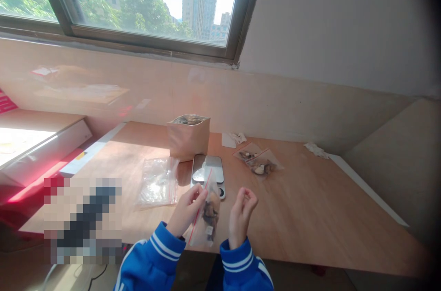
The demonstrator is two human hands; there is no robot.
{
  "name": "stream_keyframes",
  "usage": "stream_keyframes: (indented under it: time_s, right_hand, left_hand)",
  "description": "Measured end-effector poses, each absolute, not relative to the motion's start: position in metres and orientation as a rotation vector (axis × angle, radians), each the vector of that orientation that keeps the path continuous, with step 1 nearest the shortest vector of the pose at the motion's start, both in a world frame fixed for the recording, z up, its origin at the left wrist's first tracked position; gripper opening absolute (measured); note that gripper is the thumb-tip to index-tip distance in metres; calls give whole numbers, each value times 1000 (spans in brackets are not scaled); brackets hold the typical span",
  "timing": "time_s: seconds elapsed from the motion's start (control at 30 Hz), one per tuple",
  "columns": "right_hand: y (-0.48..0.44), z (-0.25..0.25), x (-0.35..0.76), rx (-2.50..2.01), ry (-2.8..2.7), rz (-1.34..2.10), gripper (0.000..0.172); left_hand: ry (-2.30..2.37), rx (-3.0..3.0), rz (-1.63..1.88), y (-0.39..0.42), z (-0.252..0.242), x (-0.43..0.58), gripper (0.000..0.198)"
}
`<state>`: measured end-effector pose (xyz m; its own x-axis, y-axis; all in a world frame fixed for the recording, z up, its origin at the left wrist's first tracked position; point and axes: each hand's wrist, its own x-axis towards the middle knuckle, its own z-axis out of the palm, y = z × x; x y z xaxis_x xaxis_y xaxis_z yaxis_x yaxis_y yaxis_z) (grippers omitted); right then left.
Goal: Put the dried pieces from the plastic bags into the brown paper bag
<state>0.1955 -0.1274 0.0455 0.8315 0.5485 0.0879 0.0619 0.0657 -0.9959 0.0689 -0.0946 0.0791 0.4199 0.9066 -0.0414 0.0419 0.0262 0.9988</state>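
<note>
Clearly, your left hand (186, 208) is pinching a filled zip bag (209, 215) between thumb and fingers at its red-striped edge, the contents hanging just right of those fingertips. Your right hand (241, 212) is resting in the air beside it, fingers loosely bent, thumb contact impossible to tell. Beyond the left fingers a scale (206, 165) is sitting before a brown pouch (189, 140), clear bags (158, 181) are lying leftward, and two packed bags (263, 167) are lying beyond the right fingers.

Light brown wood-toned rectangular table (310, 217).
Left of the left hand (186, 207)'s grip, clear flat plastic bags (156, 181); beyond, upright brown paper pouch (188, 139), square silver-topped scale (217, 169); right, two filled red-edged translucent bags (263, 167).
</note>
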Motion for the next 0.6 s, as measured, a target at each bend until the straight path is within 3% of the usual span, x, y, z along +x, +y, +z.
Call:
stream_keyframes:
  time_s: [0.23, 0.33, 0.6]
  right_hand:
    - [-132, 54, 163, -1318, -1247, 1053, 33]
    - [-130, 59, 161, -1347, -1381, 1003, 29]
    - [-130, 63, 163, -1348, -1384, 909, 38]
  left_hand:
    - [1151, 1179, 1040, -100, 68, 78, 41]
    - [1145, 1170, 1039, -100, 67, 75, 42]
    - [1094, 1297, 881, -98, 63, 69, 40]
